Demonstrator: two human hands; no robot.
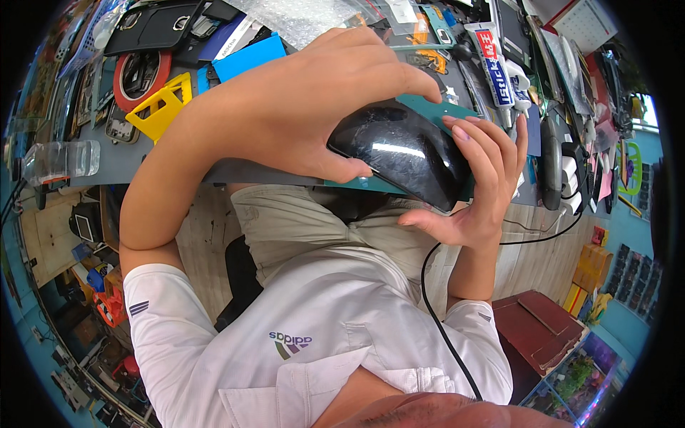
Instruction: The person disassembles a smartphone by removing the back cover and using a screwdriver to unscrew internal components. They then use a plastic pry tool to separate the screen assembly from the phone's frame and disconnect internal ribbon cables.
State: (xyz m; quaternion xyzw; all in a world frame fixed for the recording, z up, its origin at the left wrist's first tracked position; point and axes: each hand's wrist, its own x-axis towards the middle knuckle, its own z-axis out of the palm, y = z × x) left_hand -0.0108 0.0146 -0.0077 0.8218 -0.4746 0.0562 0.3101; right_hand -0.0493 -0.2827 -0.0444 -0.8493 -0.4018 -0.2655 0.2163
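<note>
A black smartphone [399,150] with smudged, glossy dark glass lies tilted between my two hands, just over the near edge of the workbench. My left hand [349,100] grips its left end, thumb at the near edge and index finger reaching along the far side. Around the right end curls my right hand [485,171], its fingers by the far edge and palm against that end. The right thumb stretches out below the near edge, apart from the glass. Beneath the phone, part of a teal mat [428,107] shows. The phone's underside is hidden.
To the left are a yellow plastic stand [160,107], a red-rimmed tape roll [143,78] and a clear plastic bottle [64,160]. Beyond my right hand lies a glue tube [492,64]. A black cable [435,314] runs down past my right arm.
</note>
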